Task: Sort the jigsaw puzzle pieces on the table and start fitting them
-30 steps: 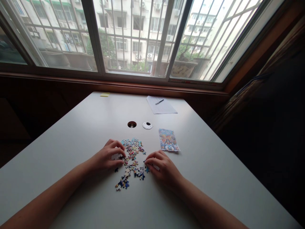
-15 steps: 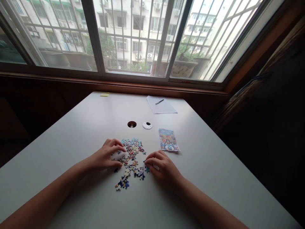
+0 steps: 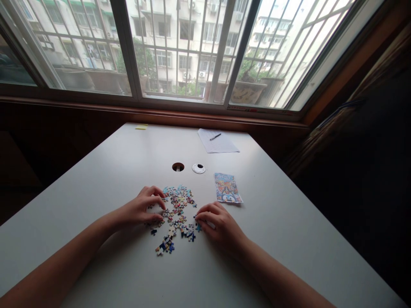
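Puzzle pieces point(image 3: 176, 214) sat in a loose scatter near the middle of the white counter point(image 3: 96, 179), right between both hands, so this looked like the sorting stage, nothing joined up yet as far as I could tell. Left hand point(image 3: 143, 209) was resting at the left edge of the pile, fingers point(image 3: 157, 200) curled over with the tips touching the nearest pieces; couldn't tell if it actually had one pinched or was just nudging them. Right hand point(image 3: 218, 224) lay at the lower right edge of the scatter, fingers bent in and the tips down on a bluish piece, looking like a loose pinch, though whether it was really gripping was too small to make out. My guess: the next move called for singling out one piece and flipping it face up to compare against the picture card point(image 3: 227, 188), which lay just right of the pile, past the right hand's fingertips.
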